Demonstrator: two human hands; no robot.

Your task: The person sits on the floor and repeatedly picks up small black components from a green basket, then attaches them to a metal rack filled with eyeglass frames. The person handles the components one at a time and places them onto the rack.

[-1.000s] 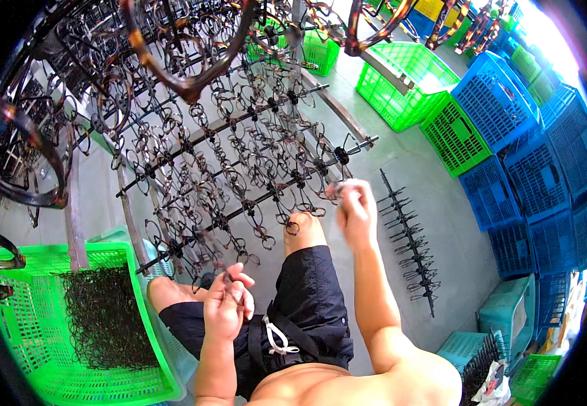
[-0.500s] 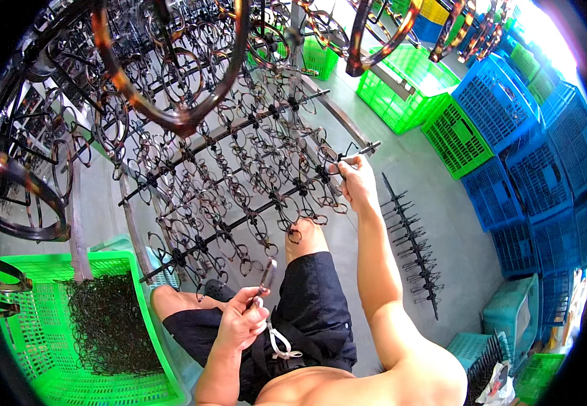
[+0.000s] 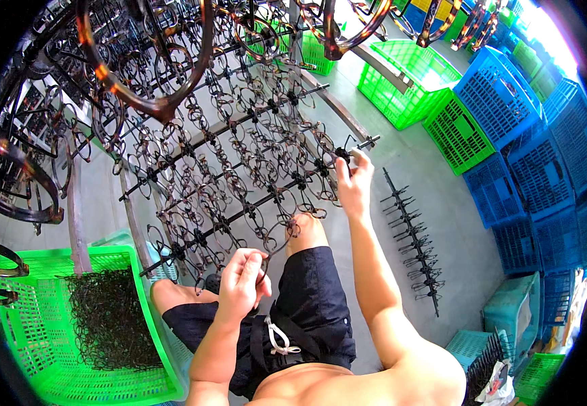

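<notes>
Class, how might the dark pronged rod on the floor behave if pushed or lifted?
The rod is probably stiff, since it lies nearly straight. It seems unlikely to roll freely, because prongs jut from both sides; those prongs might also snag.

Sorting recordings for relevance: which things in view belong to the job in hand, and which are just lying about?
Seemingly in the job:
left hand, holding a dark frame
right hand, near the end of the nearest eyeglass rod
probably the green crate of frames

Apparently lying about:
stacked blue crates
far green crate
</notes>
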